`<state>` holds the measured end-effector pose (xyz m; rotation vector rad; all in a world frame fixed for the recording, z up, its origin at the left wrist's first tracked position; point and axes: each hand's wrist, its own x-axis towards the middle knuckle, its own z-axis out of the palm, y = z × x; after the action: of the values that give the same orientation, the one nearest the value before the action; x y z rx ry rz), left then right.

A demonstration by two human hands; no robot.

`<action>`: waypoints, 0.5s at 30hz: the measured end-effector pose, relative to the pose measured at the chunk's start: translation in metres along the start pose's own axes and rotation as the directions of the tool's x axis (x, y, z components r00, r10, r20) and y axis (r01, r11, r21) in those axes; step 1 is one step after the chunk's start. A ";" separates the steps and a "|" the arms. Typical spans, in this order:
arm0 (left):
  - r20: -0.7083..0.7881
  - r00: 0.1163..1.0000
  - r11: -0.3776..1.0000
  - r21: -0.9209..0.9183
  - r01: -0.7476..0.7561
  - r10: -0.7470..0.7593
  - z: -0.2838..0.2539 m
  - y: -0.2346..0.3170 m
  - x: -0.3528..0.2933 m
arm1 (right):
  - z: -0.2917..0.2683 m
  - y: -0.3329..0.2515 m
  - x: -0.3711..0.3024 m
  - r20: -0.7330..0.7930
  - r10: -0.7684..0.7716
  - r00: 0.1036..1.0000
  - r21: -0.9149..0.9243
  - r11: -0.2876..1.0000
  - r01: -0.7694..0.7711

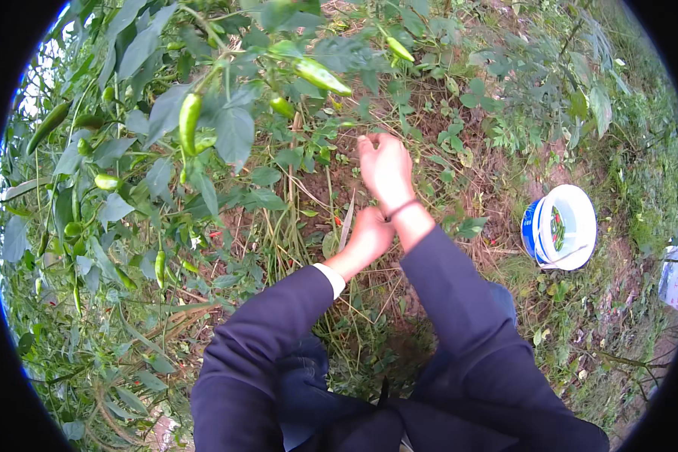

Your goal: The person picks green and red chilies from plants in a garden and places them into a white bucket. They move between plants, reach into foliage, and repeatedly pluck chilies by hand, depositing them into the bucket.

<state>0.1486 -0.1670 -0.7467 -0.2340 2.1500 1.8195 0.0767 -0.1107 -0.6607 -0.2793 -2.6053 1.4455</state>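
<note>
My right hand (386, 172) reaches forward over the soil with its fingers curled in. Whatever its fingers may hold is hidden. A dark bracelet (402, 209) circles that wrist. Close against the wrist is my left hand (369, 235), whose fingertips are out of sight behind it. A pale narrow strip (347, 221), like a dry leaf, stands beside the left hand. Ahead and to the left grows a chili plant (233, 132) with several green chili peppers. One pale green pepper (190, 123) hangs down, and another pepper (322, 77) lies aslant near the top.
At the right stands a white and blue bucket (569, 226) with some green and red peppers inside. A pale patterned bag or packet (676, 279) shows at the far right edge. Weeds and dry stems cover much of the soil (478, 162). Dense leaves fill the left side.
</note>
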 end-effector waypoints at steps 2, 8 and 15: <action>0.022 0.984 0.984 0.025 -0.178 0.178 0.002 -0.001 -0.007 | 0.013 0.015 0.022 0.180 0.114 0.977 -0.315 0.948 -0.053; 0.023 0.972 0.969 -0.098 -0.229 0.232 0.010 -0.006 -0.013 | 0.039 0.041 0.036 0.260 0.194 0.946 -0.044 0.981 -0.189; 0.010 0.979 0.979 0.032 -0.202 0.202 0.003 0.001 -0.017 | 0.010 0.041 0.017 0.638 -0.081 0.766 0.764 0.193 -0.616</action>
<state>0.1649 -0.1650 -0.7400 -0.0008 2.2688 1.8865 0.0620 -0.0936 -0.7004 -0.1678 -1.2362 3.3810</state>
